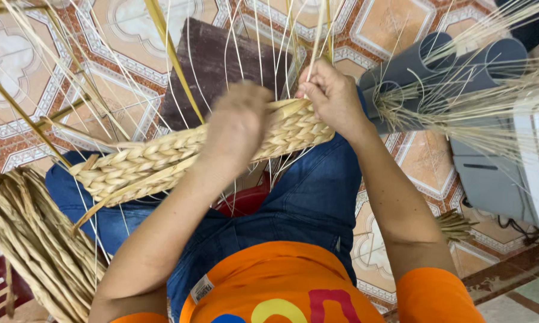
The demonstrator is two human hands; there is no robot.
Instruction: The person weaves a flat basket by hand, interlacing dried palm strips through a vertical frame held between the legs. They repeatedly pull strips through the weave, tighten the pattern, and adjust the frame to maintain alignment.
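Both hands worked at a woven straw band [162, 158] that lay across the person's lap, over blue jeans [314, 200]. The left hand [236, 125] was closed over the middle of the band, knuckles toward the camera, so its fingers were hidden and what exactly they pinched could not be told. The right hand [332, 96] was closed at the band's right end, its fingertips pinching thin pale straw strands [314, 36] that stood up from the weave. The band itself ran slantwise, its left end lower and near the left knee, its right end higher and touching the right hand; its plaited rows were pale yellow and tightly packed. More loose strands fanned upward and outward from it over the patterned floor tiles [18, 66]. A dark brown square cushion [221, 66] lay on the tiles just beyond the hands. At the lower left lay a thick bundle of twisted straw cords [30, 239]. To the right, grey plastic tubes [437, 60] held further stalks, beside a grey machine casing [503, 173].
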